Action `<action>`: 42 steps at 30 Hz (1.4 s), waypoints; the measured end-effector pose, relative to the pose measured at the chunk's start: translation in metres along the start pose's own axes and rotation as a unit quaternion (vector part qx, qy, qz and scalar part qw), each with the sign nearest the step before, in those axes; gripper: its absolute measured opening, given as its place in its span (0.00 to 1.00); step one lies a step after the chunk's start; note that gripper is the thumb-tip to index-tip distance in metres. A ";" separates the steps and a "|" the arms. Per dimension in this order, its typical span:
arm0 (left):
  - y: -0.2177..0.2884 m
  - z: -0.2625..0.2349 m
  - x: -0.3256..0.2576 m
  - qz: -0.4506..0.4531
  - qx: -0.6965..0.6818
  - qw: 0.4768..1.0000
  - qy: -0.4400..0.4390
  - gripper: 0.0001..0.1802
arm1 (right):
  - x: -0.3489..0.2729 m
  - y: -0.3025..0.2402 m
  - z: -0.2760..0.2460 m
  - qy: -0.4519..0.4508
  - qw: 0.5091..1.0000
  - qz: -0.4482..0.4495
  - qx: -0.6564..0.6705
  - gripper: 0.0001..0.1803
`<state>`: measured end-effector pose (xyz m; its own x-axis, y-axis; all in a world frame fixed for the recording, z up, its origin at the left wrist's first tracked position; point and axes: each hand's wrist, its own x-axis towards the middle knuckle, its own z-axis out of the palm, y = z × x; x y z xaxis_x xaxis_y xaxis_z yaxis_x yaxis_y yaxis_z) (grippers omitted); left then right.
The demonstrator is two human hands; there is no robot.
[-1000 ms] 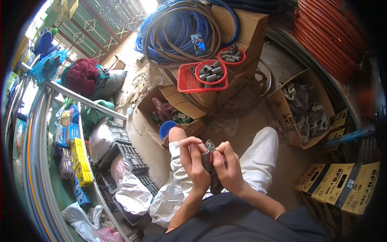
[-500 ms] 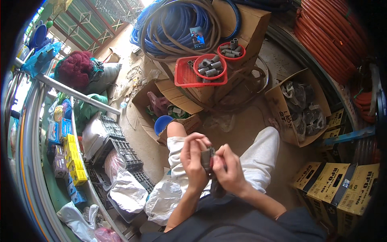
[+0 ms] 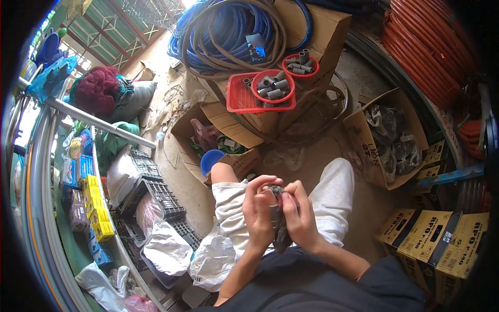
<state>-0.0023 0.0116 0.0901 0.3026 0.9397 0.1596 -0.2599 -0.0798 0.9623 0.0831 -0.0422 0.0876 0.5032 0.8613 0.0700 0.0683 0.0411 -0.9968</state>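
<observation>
Hands barely shifted since half second ago; view tipped slightly, red basket sliding nearer centre. My left hand (image 3: pixel 258 210) and right hand (image 3: pixel 297 216) meet over lap, fingers of both clenched round small dark grey fitting (image 3: pixel 276 208), dark bag-like piece hanging below. Best kept close to body, thumbs steadying part, twist gentle. Seated, white shorts, knees apart. Dusty concrete floor (image 3: pixel 306 156) ahead. Far: red basket (image 3: pixel 238 99) and red bowls of grey pipe fittings on cardboard box, coiled blue hose (image 3: pixel 228 26). Right: orange hose coils, open cartons. Left: black crates, shelf of coloured packets.

Hardware storeroom: hose coils (image 3: pixel 234 36), cartons (image 3: pixel 442 234)
</observation>
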 end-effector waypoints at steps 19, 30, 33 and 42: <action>0.014 0.000 0.009 -0.083 0.058 0.993 0.056 0.16 | -0.007 -0.003 -0.010 -0.051 0.998 0.018 -0.041 0.12; 0.018 0.018 -0.007 -0.017 0.119 0.992 -0.046 0.19 | 0.010 -0.010 -0.038 -0.044 0.999 0.003 0.024 0.14; 0.014 0.027 -0.003 0.025 0.075 0.996 -0.032 0.21 | 0.011 -0.007 -0.039 -0.040 0.998 0.018 0.055 0.13; 0.020 0.009 0.017 -0.052 0.133 0.988 -0.063 0.20 | -0.002 -0.009 -0.040 0.014 0.999 -0.013 0.029 0.13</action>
<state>0.0058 0.0232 0.1146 0.4302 0.9003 0.0662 0.0244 -0.0849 0.9961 0.1157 -0.0648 0.0979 0.5258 0.8452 0.0956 0.0324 0.0925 -0.9952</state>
